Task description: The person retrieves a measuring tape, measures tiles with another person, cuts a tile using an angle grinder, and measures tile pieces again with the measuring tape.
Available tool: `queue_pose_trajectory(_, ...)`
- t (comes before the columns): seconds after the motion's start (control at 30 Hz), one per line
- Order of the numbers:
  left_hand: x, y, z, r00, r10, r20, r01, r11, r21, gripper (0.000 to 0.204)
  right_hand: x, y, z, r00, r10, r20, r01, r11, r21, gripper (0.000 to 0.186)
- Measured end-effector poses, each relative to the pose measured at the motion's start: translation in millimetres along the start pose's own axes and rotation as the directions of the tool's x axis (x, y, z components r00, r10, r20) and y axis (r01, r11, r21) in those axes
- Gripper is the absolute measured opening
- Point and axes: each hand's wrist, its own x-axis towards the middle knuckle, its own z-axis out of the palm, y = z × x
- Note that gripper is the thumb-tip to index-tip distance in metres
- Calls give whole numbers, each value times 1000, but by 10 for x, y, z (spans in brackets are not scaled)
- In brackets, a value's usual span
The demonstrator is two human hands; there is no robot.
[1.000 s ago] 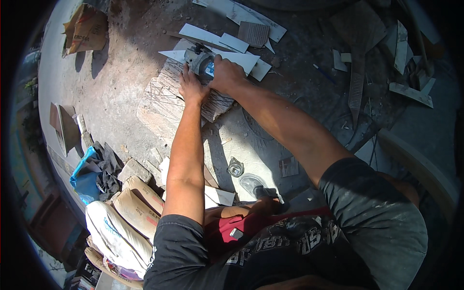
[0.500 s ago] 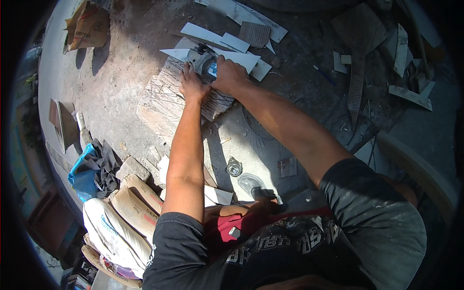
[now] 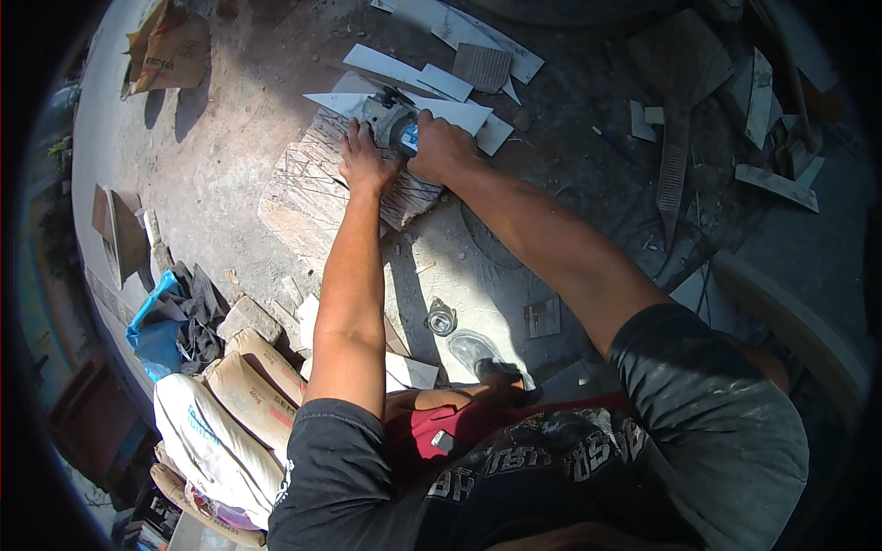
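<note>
My right hand is wrapped round a handheld power cutter with a grey metal base and a blue-marked body. The cutter rests on a long, pointed white tile piece, whose ends show on both sides of it. This tile lies over a pale slab scored with many dark cut lines. My left hand lies with fingers stretched forward, just left of the cutter, at the tile's near edge. The cutter's blade is hidden from view.
White tile strips and a brown ridged tile lie beyond the slab. A long-handled shovel-like tool and tile offcuts are at right. Filled sacks stand lower left. A round dark object lies near my foot.
My right hand and the cutter have shifted slightly to the right along the tile. My left hand stays at almost the same place on the slab.
</note>
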Motion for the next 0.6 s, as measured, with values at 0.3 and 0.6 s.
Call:
queue_pose_trajectory(0.3, 27, -45, 27, 999, 31, -41, -31, 999, 17, 103, -22, 44, 8, 1000, -12, -16, 12, 1000, -3, 63)
queue_pose_trajectory(0.6, 50, -57, 101, 998, 46, -40, -46, 999, 22, 101, -4, 3, 19, 1000, 4, -1, -4, 1000, 15, 64)
